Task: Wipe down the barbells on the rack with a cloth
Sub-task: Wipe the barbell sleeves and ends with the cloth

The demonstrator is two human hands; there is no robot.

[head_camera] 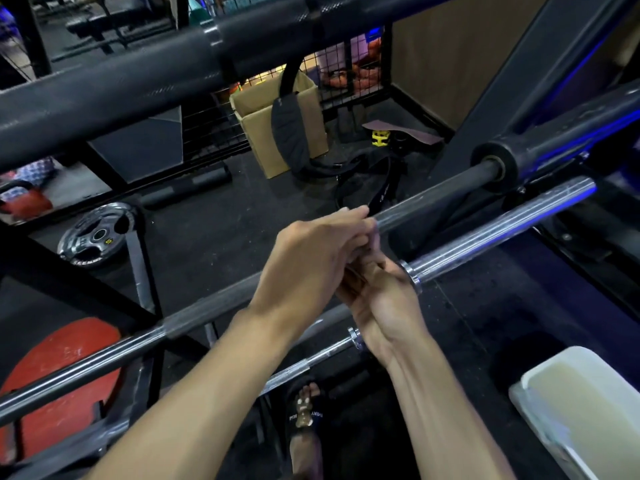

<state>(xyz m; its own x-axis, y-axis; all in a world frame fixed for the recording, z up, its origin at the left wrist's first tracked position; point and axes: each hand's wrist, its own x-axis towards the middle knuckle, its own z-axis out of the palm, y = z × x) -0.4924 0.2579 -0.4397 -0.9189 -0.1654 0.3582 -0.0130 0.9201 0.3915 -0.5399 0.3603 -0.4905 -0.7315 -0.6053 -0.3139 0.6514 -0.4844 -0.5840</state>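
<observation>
I have both hands' grip bunched on a brown cloth, left hand over right hand, at the bar running toward 2 o'clock. The wad is small, so I judge it could slip out and drop through the rack

This is looking like a gym's weight room or storage corner: chrome barbells are lying across a black steel rack, and a black weight plate is leaning against a frame on the dark rubber floor. A red plate is lying lower left, and a cardboard box is sitting before wire mesh caging.
</observation>
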